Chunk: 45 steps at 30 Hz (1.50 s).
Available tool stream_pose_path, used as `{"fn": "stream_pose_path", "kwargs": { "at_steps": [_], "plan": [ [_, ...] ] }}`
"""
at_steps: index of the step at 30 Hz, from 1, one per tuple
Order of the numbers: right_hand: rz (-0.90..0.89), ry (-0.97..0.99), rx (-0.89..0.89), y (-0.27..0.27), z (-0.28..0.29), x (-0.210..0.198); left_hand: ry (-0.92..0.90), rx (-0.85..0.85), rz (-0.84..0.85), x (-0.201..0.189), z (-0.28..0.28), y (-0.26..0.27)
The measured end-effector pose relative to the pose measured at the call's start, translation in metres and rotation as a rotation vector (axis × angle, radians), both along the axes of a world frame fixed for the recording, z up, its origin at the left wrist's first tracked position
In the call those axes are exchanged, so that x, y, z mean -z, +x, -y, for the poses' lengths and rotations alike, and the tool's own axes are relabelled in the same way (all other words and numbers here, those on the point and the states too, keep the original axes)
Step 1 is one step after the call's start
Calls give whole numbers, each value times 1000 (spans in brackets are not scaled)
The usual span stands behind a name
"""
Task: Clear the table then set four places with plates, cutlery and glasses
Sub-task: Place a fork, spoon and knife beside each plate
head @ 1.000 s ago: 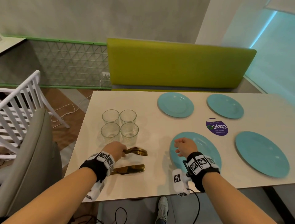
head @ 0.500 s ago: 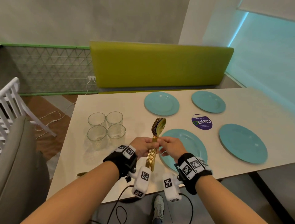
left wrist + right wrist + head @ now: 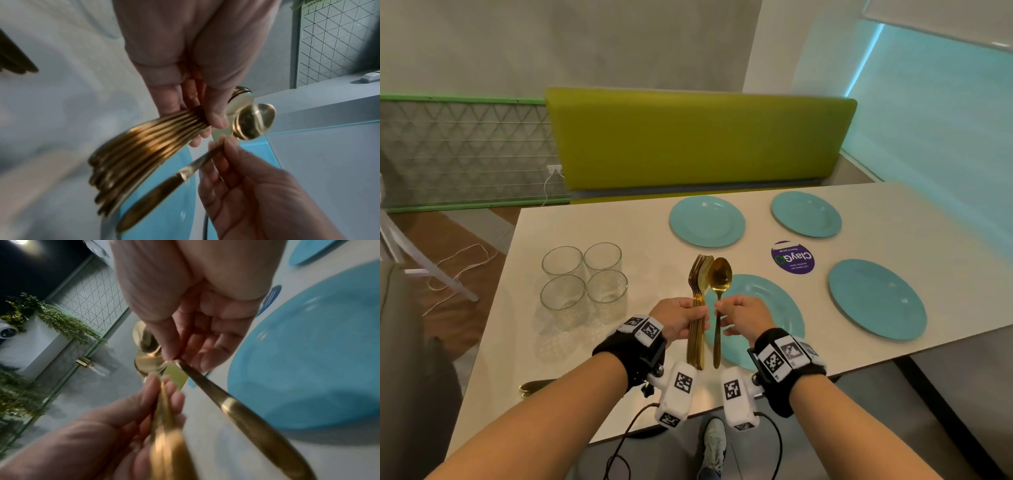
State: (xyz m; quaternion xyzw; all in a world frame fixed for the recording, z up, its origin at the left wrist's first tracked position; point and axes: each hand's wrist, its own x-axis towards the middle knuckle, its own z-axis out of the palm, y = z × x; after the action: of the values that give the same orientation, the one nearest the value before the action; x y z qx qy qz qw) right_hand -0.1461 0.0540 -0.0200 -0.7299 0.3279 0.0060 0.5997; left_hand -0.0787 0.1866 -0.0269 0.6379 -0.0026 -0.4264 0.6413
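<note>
a bundle of gold cutlery point(image 3: 697, 310), forks and spoons stacked, is standing upright above the table, a single gold spoon point(image 3: 719, 301) standing just beside it, bowl up. four turquoise plates point(image 3: 707, 221) are lying flat, well apart, in two rows. four clear empty glasses point(image 3: 585, 274) are standing upright, clustered at the left.

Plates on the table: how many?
4. Two at the far side, left and right; one near right; one nearest, partly behind the right hand.
</note>
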Motion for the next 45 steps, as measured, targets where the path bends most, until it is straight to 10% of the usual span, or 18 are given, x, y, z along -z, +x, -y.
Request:
{"fn": "stream_pose_path", "kwargs": {
  "at_steps": [19,45],
  "plan": [
    [-512,-387,-59,-20,228,54,-19,-124,7,-9,146,24],
    [-518,-367,-146,0,240,86,47,-140,-18,11,192,27]
  ]
}}
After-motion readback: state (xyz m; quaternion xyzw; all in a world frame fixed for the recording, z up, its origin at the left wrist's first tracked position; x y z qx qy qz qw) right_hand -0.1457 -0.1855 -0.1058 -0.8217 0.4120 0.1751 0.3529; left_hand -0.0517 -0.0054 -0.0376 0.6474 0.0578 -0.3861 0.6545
